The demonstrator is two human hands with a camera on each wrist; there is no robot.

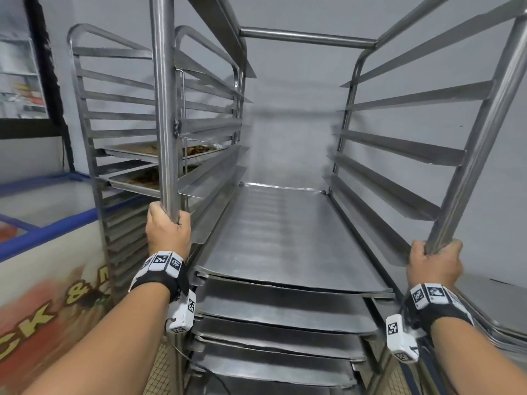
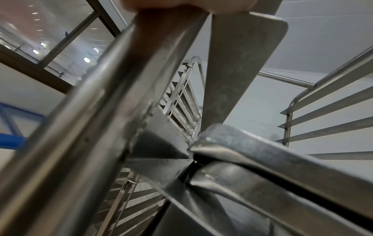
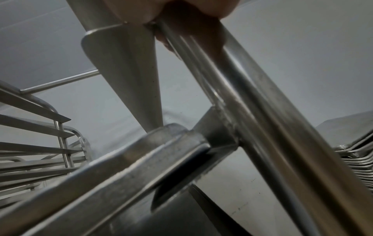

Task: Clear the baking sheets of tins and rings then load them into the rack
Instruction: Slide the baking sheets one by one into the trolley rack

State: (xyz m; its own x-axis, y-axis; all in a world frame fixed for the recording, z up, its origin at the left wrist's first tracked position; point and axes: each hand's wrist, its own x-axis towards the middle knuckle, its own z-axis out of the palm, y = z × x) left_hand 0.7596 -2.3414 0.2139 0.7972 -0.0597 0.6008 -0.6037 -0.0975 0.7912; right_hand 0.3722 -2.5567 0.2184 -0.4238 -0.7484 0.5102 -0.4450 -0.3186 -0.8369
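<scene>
Rack [image 1: 482, 132], baking sheets [image 1: 285, 240] loaded on its lower runners: left hand [image 1: 168, 232] and right hand [image 1: 435, 265] each clenched round a front upright, seemingly repositioning it; next, steady wheeling without jolting sheets loose.

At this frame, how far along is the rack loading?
Done: several bare baking sheets sit in the rack's lower slots. In hand: left hand and right hand grip its front posts. Left: upper runners empty; a tray stack waits at right.
</scene>
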